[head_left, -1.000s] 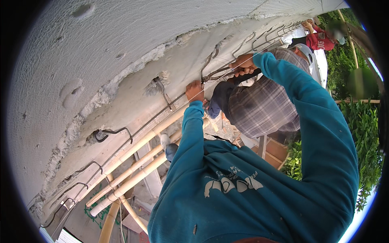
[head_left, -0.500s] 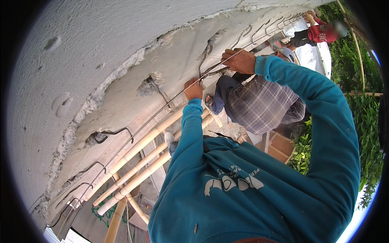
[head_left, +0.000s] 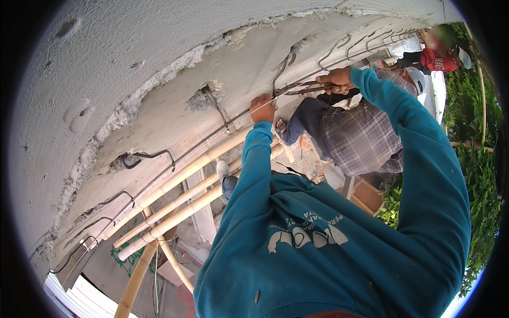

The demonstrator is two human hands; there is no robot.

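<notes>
My left hand (head_left: 262, 108) is closed on the long steel rod (head_left: 204, 140) that runs along the concrete beam, right where a bent bar (head_left: 280, 73) comes down to it. In my right hand (head_left: 338, 80) are dark long-handled pincers (head_left: 302, 89). Their handles stand somewhat apart, and their jaws are at the joint of rod and bent bar, close to my left fingers. A thin pale line passes along the rod there. Whether the jaws hold tie wire is too small to tell.
Several bent bars stick out of chipped holes in the beam (head_left: 132, 90). Bamboo poles (head_left: 180, 222) run below the rod. A person in a plaid shirt (head_left: 360, 138) crouches just beyond my arms; another in red (head_left: 439, 60) is farther off. Green foliage (head_left: 480, 212) borders the right.
My right hand has moved right, back along the pincers, and its fingers now wrap the handles, which show apart. My left hand stays at the joint. The plaid-shirted person's head has shifted right.
</notes>
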